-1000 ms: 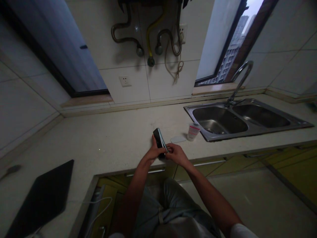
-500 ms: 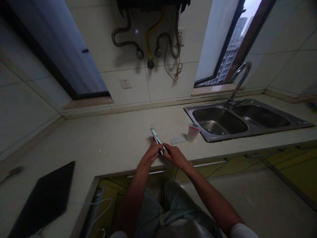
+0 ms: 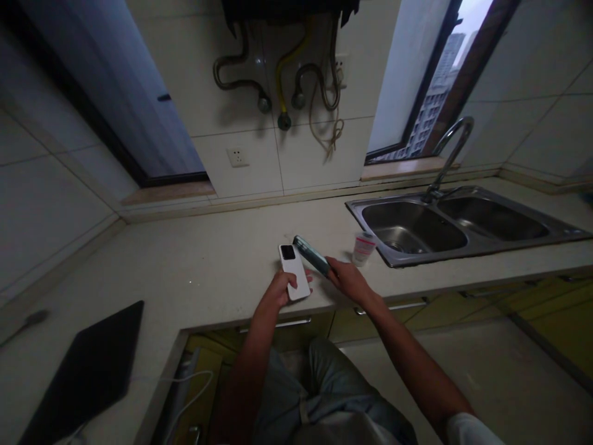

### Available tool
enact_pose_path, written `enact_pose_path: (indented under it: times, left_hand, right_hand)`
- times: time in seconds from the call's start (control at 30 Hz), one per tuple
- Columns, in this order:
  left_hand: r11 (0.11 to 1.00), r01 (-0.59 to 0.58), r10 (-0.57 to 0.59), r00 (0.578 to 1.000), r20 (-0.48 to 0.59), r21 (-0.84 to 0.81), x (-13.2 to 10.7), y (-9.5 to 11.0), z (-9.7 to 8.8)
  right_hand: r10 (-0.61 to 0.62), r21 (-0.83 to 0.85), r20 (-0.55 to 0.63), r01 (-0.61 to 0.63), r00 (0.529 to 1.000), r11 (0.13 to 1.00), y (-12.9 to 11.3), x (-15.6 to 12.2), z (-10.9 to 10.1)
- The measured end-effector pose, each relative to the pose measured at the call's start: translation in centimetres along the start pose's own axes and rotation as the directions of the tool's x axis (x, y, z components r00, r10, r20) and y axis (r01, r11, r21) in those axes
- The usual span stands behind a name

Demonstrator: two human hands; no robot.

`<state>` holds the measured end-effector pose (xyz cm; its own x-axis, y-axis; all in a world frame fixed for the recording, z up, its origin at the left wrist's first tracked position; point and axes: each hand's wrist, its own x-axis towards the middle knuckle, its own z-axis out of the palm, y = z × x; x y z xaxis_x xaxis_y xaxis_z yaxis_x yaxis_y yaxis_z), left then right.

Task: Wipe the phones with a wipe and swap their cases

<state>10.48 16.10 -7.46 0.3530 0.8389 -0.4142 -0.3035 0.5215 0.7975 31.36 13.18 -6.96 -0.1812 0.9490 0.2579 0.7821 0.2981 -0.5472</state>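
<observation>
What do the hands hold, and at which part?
The left hand holds a white phone at its lower part; the right hand holds a teal phone by its near end.

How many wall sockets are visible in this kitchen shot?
2. One wall socket is set in the tile below the pipes; the other wall socket sits higher up, among the pipes, partly behind them. Others could be hidden outside the view.

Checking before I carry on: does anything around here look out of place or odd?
Yes: a tan cord hangs in a loose, knotted tangle from the pipes on the tiled wall. It looks odd because it dangles unsecured and untidy, with no visible fixing, beside the other fittings.
</observation>
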Motion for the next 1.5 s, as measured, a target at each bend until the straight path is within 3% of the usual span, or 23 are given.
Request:
enact_pose_path:
  times: [0.07, 0.13, 0.23, 0.3, 0.37, 0.43, 0.53, 0.63, 0.7, 0.83, 1.13, 1.3, 1.5]
  left_hand:
    - [0.995, -0.029, 0.042, 0.991, -0.128, 0.1, -0.2, 0.1, 0.1]
    - [0.948, -0.078, 0.152, 0.963, -0.223, 0.309, -0.4, 0.3, 0.4]
    - [0.707, -0.144, 0.433, 0.862, -0.263, 0.692, -0.5, 0.8, 0.7]
    - [0.5, -0.084, 0.555, 0.795, -0.244, 0.862, -0.6, 0.9, 0.8]
    - [0.325, 0.03, 0.601, 0.765, -0.231, 0.945, -0.5, 0.8, 0.6]
    - [0.19, 0.129, 0.621, 0.752, -0.22, 0.973, -0.4, 0.4, 0.3]
    - [0.056, 0.229, 0.662, 0.72, -0.207, 0.972, -0.2, -0.2, -0.5]
    - [-0.032, 0.279, 0.683, 0.707, -0.183, 0.96, -0.1, -0.8, -1.2]
    - [-0.058, 0.294, 0.678, 0.713, -0.179, 0.954, -0.1, -1.0, -1.6]
    - [-0.056, 0.317, 0.671, 0.714, -0.2, 0.947, -0.1, -1.5, -2.2]
    - [-0.051, 0.357, 0.657, 0.716, -0.238, 0.933, -0.2, -2.1, -2.2]
    - [-0.051, 0.399, 0.697, 0.671, -0.253, 0.916, 0.1, -2.9, -2.1]
    - [-0.078, 0.432, 0.737, 0.632, -0.24, 0.899, 0.2, -3.5, -1.9]
  right_hand:
    - [0.02, 0.164, -0.076, -0.008, 0.997, 0.986, 0.6, -0.3, 0.3]
    - [0.122, 0.391, -0.153, -0.053, 0.981, 0.919, 0.9, -0.6, 1.0]
    - [0.359, 0.72, -0.088, -0.19, 0.929, 0.667, 1.2, -1.0, 2.4]
    - [0.458, 0.831, 0.014, -0.265, 0.889, 0.49, 1.2, -1.2, 3.2]
    - [0.499, 0.877, 0.063, -0.287, 0.864, 0.387, 1.1, -1.2, 3.8]
    - [0.511, 0.899, 0.077, -0.281, 0.856, 0.336, 1.1, -1.0, 4.5]
    - [0.506, 0.908, 0.089, -0.279, 0.858, 0.313, 1.1, -0.8, 5.4]
    - [0.47, 0.893, 0.115, -0.298, 0.875, 0.338, 1.6, -0.6, 6.5]
    - [0.448, 0.864, 0.099, -0.3, 0.888, 0.404, 2.1, -0.7, 7.2]
    - [0.414, 0.759, -0.022, -0.255, 0.91, 0.599, 2.9, -0.9, 8.4]
    - [0.276, 0.44, -0.167, -0.179, 0.947, 0.88, 2.0, -1.7, 8.8]
    - [0.184, 0.346, -0.272, -0.083, 0.944, 0.935, 1.7, -2.2, 9.3]
    - [0.196, 0.381, -0.346, -0.053, 0.917, 0.923, 1.9, -2.3, 9.3]
